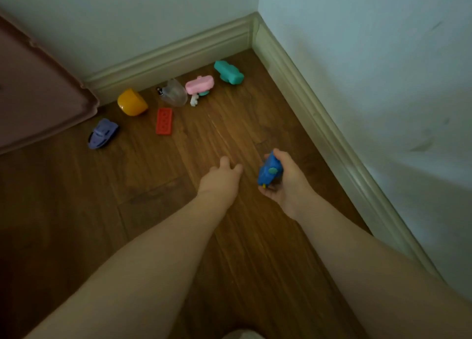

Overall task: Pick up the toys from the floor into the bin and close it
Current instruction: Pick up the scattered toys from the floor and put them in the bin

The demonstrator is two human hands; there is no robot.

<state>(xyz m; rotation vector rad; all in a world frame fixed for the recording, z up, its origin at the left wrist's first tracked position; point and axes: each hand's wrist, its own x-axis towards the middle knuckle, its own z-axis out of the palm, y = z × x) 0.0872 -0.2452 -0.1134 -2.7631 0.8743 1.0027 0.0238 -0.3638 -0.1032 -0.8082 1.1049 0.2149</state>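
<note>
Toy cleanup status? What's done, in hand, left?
Done: nothing visibly binned. In hand: right hand grips the blue toy; left hand hovers open. Left: purple boat, yellow piece, red block, clear piece, pink toy, teal toy; pink bin unclosed.

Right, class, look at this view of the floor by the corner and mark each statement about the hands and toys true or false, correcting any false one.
1. The right hand holds a blue toy. True.
2. The left hand grips the red block. False: it holds nothing, and the block lies on the floor, apart from it.
3. The teal toy lies nearest the wall corner. True.
4. The yellow toy sits inside the pink bin. False: it is on the floor beside it.
5. A purple toy boat lies on the floor. True.
</note>
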